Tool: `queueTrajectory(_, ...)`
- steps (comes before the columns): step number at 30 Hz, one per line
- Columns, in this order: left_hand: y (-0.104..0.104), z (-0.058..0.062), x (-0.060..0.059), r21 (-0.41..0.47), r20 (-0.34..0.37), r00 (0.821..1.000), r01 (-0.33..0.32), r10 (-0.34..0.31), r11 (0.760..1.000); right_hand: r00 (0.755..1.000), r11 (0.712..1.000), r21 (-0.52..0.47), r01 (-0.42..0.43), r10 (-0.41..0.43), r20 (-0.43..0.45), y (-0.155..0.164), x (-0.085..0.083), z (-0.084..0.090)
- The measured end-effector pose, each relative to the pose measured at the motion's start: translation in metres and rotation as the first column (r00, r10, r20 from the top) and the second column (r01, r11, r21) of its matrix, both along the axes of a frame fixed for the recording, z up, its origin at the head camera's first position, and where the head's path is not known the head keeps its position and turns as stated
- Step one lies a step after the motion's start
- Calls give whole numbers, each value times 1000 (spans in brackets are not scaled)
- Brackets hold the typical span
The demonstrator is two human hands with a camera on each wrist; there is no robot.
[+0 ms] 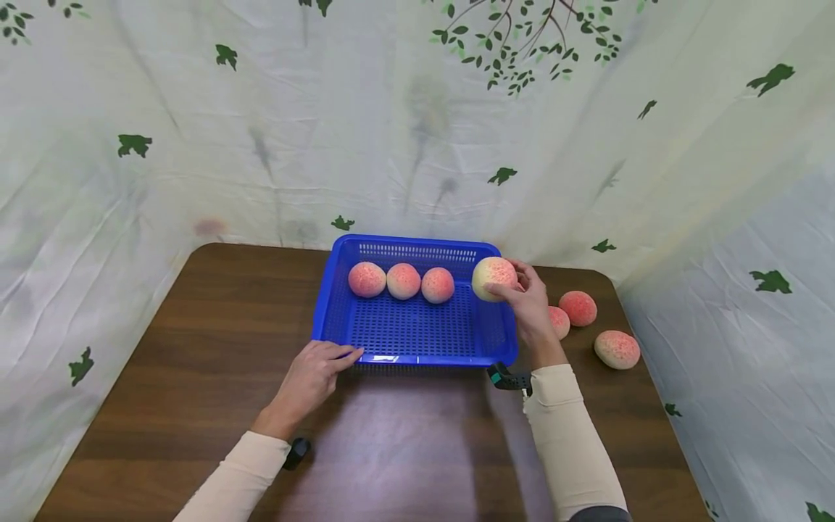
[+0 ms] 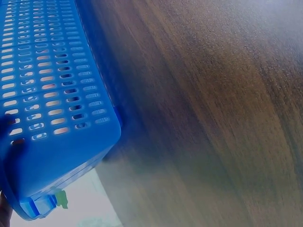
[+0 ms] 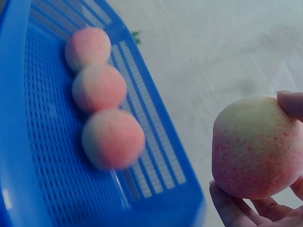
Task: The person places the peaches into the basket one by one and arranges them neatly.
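Observation:
A pink and cream peach (image 1: 493, 278) is gripped between the thumb and fingers of my right hand (image 1: 531, 304), above the right end of the blue basket (image 1: 417, 360). The right wrist view shows this peach (image 3: 258, 146) close up, apart from the basket rim. Three peaches sit in a row along the basket's far side: one at left (image 1: 367, 280), one in the middle (image 1: 403, 281), one at right (image 1: 438, 286). My left hand (image 1: 313, 373) rests on the basket's near left rim. In the left wrist view the slotted basket wall (image 2: 52, 85) fills the left side.
To the right of the basket, on the brown wooden table (image 1: 196, 377), lie more peaches: a red one (image 1: 578, 309), a paler one (image 1: 617, 349) and one partly hidden by the right hand (image 1: 558, 322). A white leaf-patterned cloth (image 1: 391, 130) hangs behind the table.

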State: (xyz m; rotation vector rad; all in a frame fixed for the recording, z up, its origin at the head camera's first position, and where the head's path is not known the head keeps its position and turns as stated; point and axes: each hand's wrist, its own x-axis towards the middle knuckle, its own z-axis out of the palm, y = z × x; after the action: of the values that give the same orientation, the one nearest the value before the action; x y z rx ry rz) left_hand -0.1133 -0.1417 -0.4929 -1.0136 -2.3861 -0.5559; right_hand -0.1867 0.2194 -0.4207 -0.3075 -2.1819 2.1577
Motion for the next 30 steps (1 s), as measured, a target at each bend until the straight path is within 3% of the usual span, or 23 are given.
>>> queueTrajectory(7, 0, 1, 0, -1, 2, 1000, 2, -2, 1000, 991, 992, 12, -129, 130, -17, -40, -21, 0)
queueTrajectory(22, -1, 0, 0, -2, -6, 1000, 2, -2, 1000, 961, 956, 103, -275, 276, 4, -116, -47, -20)
queueTrajectory(30, -1, -1, -1, -1, -5, 1000, 4, -4, 1000, 931, 936, -42, -349, 352, 93, -145, -54, -42)
